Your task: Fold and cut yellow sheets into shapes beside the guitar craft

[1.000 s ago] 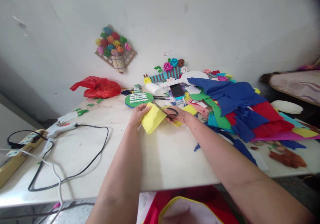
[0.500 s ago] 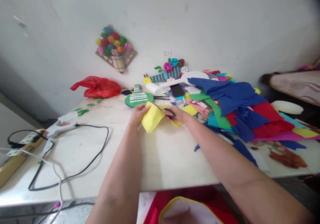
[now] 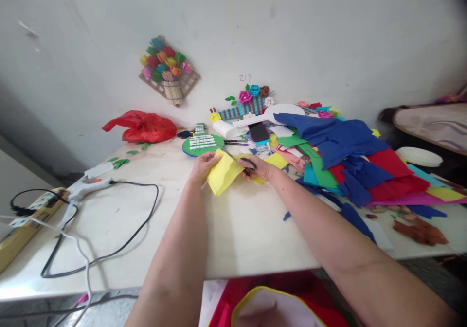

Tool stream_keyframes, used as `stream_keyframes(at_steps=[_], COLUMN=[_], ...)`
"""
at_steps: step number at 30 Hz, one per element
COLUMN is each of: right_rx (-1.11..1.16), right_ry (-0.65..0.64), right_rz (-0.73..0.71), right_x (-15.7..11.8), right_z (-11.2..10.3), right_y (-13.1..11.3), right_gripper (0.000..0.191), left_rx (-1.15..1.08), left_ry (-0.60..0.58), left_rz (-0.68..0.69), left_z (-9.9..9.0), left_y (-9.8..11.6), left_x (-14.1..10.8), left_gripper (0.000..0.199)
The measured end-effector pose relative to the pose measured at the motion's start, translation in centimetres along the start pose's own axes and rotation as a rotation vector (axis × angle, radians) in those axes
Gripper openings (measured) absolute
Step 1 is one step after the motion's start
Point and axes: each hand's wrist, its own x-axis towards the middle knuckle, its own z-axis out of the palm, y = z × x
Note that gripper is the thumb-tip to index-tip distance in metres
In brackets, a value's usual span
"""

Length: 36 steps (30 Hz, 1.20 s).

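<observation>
A sheet of yellow paper hangs above the table, its left edge pinched in my left hand. My right hand is closed round the dark handles of a pair of scissors. The scissor blades lie along the upper edge of the paper; whether they are biting into it is too small to tell. Just behind the hands lies a green guitar-shaped craft piece with white strips across it. Another yellow piece lies beyond my right hand.
Blue sheets and other coloured paper are heaped at the right. A phone rests among scraps at the back. Leftward are a red plastic bag, a glue gun with a looping black cord, and a power strip.
The yellow paper has shifted very slightly and tilted a little between my hands. Both hands keep their hold, and everything else on the table stays put.
</observation>
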Motion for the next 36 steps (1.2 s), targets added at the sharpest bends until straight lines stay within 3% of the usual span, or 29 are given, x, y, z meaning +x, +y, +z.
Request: stream_keyframes(at_steps=[20,28,36], right_rx=[0.001,0.010,0.000], right_ry=[0.090,0.057,0.038], right_rz=[-0.016,0.043,0.000], right_x=[1.0,0.3,0.4], right_z=[-0.2,0.3,0.2], right_y=[1.2,0.3,0.4], right_gripper=[0.031,0.035,0.034], left_rx=[-0.037,-0.006,0.033], left_ry=[0.008,-0.007,-0.072], left_rz=[-0.018,-0.052,-0.097], left_z=[-0.1,-0.1,0.3], left_y=[-0.1,0.0,0.0], left_x=[0.0,-0.1,-0.2], left_gripper=[0.038,0.034,0.035])
